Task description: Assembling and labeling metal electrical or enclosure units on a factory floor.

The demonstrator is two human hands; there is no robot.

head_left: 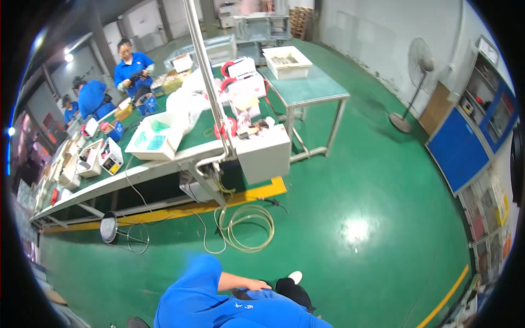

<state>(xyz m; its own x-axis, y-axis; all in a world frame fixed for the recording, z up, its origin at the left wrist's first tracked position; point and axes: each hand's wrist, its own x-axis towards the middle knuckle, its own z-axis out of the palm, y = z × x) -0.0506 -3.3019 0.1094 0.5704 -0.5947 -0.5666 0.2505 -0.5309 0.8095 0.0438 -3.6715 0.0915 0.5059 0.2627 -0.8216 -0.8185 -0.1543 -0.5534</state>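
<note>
My left hand (257,285) is held low against the front of my blue shirt (240,310), at about waist height. Its back and wrist show, but the fingers are too small and partly hidden to tell whether they are closed. Dark cloth, probably my trousers (292,292), lies just beside it, with one white shoe (296,277) beyond. My right hand does not show clearly anywhere. No object can be made out in either hand.
Ahead stands a long workbench (158,170) with white bins (158,136); co-workers in blue (131,68) sit along it. A coiled hose (249,228) and a round stool (109,228) are on the green floor. Right: a table (311,90), a fan (421,63), a blue cabinet (458,150).
</note>
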